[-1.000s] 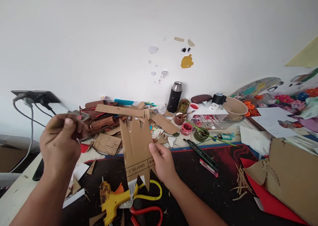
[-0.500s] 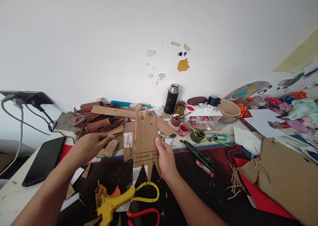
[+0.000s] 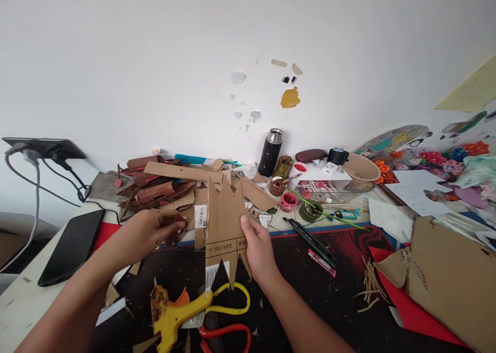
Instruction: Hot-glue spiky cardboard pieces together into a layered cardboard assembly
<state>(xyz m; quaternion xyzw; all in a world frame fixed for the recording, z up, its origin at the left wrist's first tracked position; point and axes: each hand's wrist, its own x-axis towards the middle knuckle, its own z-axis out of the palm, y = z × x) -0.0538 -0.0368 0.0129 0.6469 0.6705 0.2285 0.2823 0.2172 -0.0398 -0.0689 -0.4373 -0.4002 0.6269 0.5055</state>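
My right hand (image 3: 260, 249) grips the right edge of a brown cardboard piece (image 3: 222, 218), thumb on its front face. Jagged points are cut along the top and bottom of this piece, and it carries printed lettering and a barcode label. To its left, my left hand (image 3: 160, 230) hovers over loose cardboard scraps (image 3: 199, 195) with fingers bent and somewhat apart; nothing shows held in it. Below the cardboard lie scissors (image 3: 228, 330) with one yellow and one red handle, partly under a yellow hot glue gun (image 3: 174, 314).
Brown-painted rolled pieces (image 3: 157, 193) are heaped at the back left, near a phone (image 3: 72, 247). Paint jars (image 3: 288, 202) and a black flask (image 3: 270, 154) stand at the back. A cutter knife (image 3: 312, 242) lies right; a large cardboard sheet (image 3: 453, 280) lies far right.
My left hand has moved slightly right and down, its fingers bending more and covering a small cardboard scrap. My right hand still holds the jagged cardboard. The view has shifted a little.
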